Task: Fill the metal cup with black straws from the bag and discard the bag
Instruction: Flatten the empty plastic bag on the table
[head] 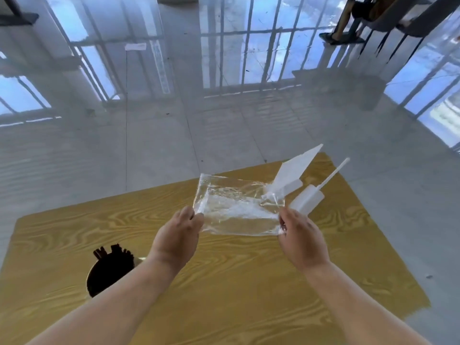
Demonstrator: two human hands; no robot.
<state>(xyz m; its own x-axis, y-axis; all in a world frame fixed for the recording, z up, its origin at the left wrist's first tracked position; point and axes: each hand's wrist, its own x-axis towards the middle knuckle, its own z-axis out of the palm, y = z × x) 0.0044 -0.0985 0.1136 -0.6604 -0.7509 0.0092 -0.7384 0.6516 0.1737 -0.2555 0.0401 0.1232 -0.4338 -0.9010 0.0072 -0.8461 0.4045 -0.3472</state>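
A clear plastic bag [236,207] hangs stretched flat above the table, with no straws showing inside it. My left hand [178,235] pinches its near left corner and my right hand [302,239] pinches its near right corner. The metal cup [93,277] stands on the table at the lower left, partly hidden by my left forearm. Black straws [112,267] fill the cup and their ends stick up past its rim.
The yellow wood-grain table [224,282] ends just beyond the bag. A white plastic bottle [308,199] with a long nozzle and a white folded card [293,170] lie at its far right. Glossy tiled floor lies beyond; a chair and a person's legs [346,18] are far right.
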